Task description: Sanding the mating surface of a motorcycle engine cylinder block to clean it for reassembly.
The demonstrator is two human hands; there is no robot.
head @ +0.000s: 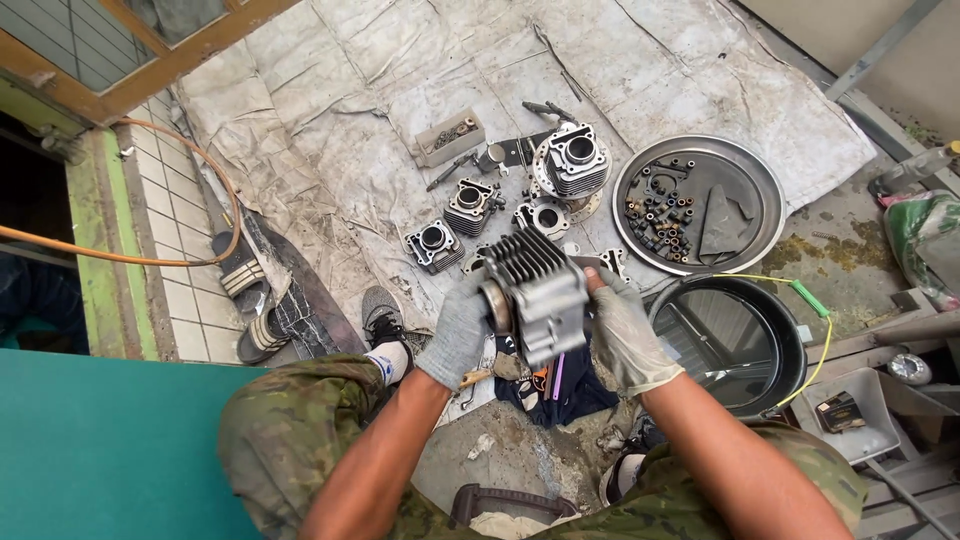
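Tarp-covered floor (400,150), left hand (455,335), right hand (625,335) gripping engine cylinder (535,290)

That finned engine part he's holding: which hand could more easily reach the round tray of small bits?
Probably the right hand: it grips the engine part on the side nearest the round tray; the left hand is farther.

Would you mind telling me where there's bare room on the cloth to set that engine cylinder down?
The cloth is bare beyond the small parts box, and left of the finned cylinder. It is crowded between that and the round tray.
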